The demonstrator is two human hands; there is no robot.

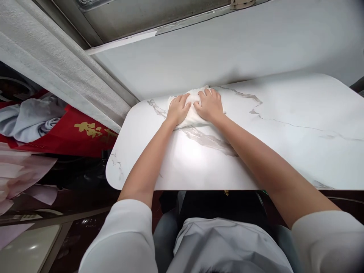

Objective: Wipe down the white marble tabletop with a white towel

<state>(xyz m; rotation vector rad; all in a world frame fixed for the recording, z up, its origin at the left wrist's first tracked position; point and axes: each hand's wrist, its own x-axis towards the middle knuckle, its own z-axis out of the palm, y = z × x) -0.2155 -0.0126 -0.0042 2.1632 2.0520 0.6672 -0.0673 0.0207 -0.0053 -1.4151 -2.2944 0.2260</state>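
Observation:
A small white cloth (193,116) lies bunched near the far edge of a white marble-patterned table (284,144). Both my hands press down on it side by side. My left hand (178,109) covers the cloth's left part with fingers flat and slightly curled. My right hand (209,104) rests on the right part, fingers stretched toward the wall. Most of the cloth is hidden under my palms.
A pale grey wall (227,49) rises right behind the table. A grey curtain (57,76) hangs at the left. Beyond the table's left edge lie a red cloth with gold lettering (82,134) and a grey garment (34,117).

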